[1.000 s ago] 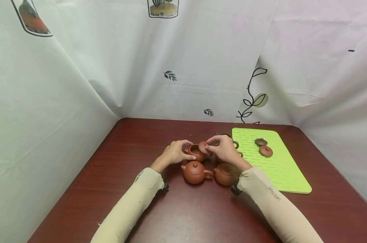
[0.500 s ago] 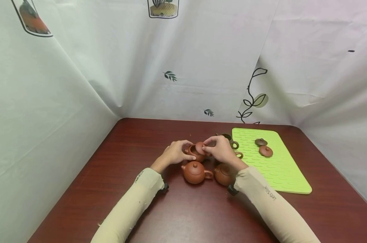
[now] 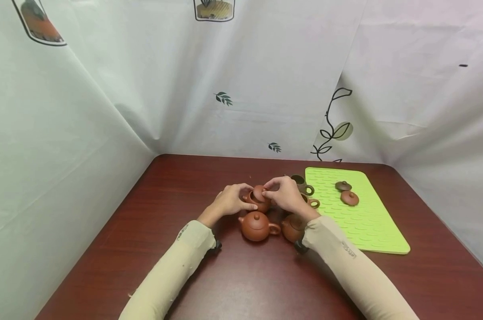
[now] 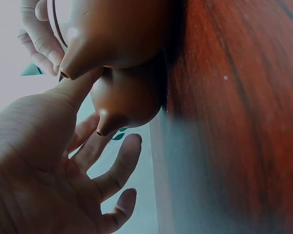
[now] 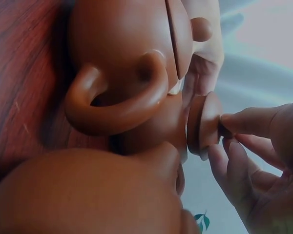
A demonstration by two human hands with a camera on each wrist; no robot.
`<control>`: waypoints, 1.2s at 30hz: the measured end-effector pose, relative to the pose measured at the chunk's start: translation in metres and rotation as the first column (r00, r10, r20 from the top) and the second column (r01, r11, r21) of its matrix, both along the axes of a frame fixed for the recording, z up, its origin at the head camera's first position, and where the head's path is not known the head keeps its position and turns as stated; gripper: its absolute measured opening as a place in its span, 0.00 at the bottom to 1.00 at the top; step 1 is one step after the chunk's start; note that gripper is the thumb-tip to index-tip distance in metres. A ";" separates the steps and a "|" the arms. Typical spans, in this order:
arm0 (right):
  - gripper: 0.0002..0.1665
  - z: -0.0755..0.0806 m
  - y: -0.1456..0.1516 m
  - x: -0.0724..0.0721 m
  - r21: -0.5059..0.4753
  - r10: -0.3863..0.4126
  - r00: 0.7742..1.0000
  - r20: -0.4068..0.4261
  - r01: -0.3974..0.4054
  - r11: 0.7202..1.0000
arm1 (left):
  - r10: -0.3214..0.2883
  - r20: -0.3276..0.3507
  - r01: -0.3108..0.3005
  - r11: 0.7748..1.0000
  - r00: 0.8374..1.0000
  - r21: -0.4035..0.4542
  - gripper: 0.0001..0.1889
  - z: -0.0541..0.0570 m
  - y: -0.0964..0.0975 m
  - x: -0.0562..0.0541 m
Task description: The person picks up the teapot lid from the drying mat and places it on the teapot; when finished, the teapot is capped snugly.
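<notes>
My left hand [image 3: 230, 201] holds a small reddish-brown clay teapot [image 3: 259, 206] at its spout side, thumb near and fingers behind. Over that pot's opening, my right hand [image 3: 288, 195] pinches a matching lid [image 3: 259, 193] by its knob. The lid leans at an angle in the head view, and in the right wrist view the lid [image 5: 210, 122] stands right at the rim. Just in front sits a lidded clay teapot [image 3: 255, 227], its handle to the right. Partly behind my right wrist is another lidded clay teapot [image 3: 292, 228].
Behind my right hand stand a dark lidless teapot [image 3: 299, 181] and another reddish pot, of which the handle [image 3: 315, 204] shows. A green mat [image 3: 369, 226] lies at the right, bearing a dark lid [image 3: 343, 186] and a reddish lid [image 3: 349, 198]. White cloth hangs around the table.
The right hand has shifted left with the lid, which has come from the right side of the opening to over it. My left hand has stayed on the pot.
</notes>
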State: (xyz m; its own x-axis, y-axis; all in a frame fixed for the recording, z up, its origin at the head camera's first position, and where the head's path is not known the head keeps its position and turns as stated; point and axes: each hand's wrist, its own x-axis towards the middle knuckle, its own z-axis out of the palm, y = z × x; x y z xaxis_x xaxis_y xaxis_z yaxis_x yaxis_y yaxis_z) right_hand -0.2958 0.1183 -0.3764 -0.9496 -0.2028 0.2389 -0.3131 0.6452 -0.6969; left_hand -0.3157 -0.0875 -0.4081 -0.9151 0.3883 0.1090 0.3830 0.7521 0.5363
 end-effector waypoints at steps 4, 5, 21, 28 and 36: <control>0.06 0.000 -0.003 -0.002 0.024 0.002 1.000 -0.029 -0.001 1.000 | 0.008 0.006 -0.008 1.000 1.000 -0.009 0.33 0.001 0.000 0.000; 0.06 0.000 -0.004 -0.002 0.030 0.003 0.999 -0.034 -0.002 1.000 | 0.010 0.006 -0.010 1.000 1.000 -0.011 0.33 0.001 0.000 0.000; 0.05 -0.003 -0.009 -0.006 0.037 -0.008 1.000 0.004 0.008 0.999 | 0.014 0.010 -0.014 1.000 1.000 -0.009 0.33 0.001 0.000 0.001; 0.05 -0.005 -0.012 -0.006 0.052 -0.008 1.000 -0.008 0.009 0.999 | 0.013 0.007 -0.013 1.000 1.000 -0.005 0.33 0.001 0.000 0.001; 0.04 -0.006 -0.015 -0.007 0.096 -0.025 1.000 -0.011 0.026 0.995 | 0.015 0.006 -0.015 1.000 1.000 0.008 0.32 0.001 0.000 0.000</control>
State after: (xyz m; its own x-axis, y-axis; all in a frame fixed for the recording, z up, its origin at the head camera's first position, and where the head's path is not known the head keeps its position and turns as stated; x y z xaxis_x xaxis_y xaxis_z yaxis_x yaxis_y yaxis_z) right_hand -0.3026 0.1036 -0.3828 -0.9524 -0.2009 0.2292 -0.3024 0.7168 -0.6283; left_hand -0.3152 -0.0873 -0.4076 -0.9213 0.3739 0.1065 0.3687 0.7535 0.5444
